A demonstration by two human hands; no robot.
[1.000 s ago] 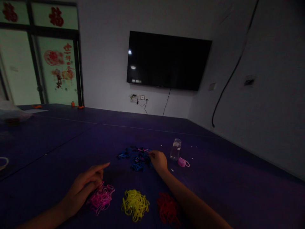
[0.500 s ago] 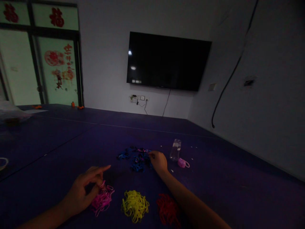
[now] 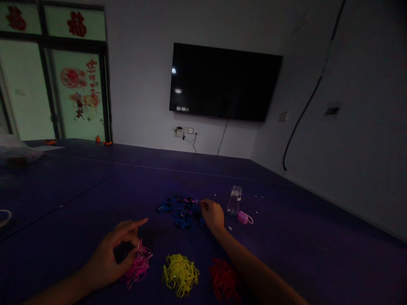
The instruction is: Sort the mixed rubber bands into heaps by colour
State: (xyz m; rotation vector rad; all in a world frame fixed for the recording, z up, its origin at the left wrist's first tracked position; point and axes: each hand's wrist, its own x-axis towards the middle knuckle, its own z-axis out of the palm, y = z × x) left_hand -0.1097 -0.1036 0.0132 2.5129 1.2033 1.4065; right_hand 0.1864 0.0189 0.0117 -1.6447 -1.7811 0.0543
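Observation:
On the left, my left hand (image 3: 111,252) is over a pile of pink rubber bands (image 3: 137,269). Its index finger points outward, while the thumb and another finger close on pink bands at the pile's top. My right hand (image 3: 212,215) reaches to the right edge of a dark blue heap (image 3: 184,214) of small bands or strips. Its fingertips pinch the end of a thin pink band (image 3: 193,201) lying across that heap. Between my arms lies a pile of yellow rubber bands (image 3: 180,274). A red rubber band pile (image 3: 223,279) is partly hidden by my right forearm.
A clear bottle (image 3: 234,200) stands right of my right hand, with a pink looped cap (image 3: 244,217) beside it. White scraps dot the purple surface (image 3: 302,237). A plastic bag (image 3: 15,149) and small orange objects (image 3: 108,143) are at the far left.
My left thumb has shifted slightly to the right at the pink pile. The right hand stays at the blue heap with almost no movement.

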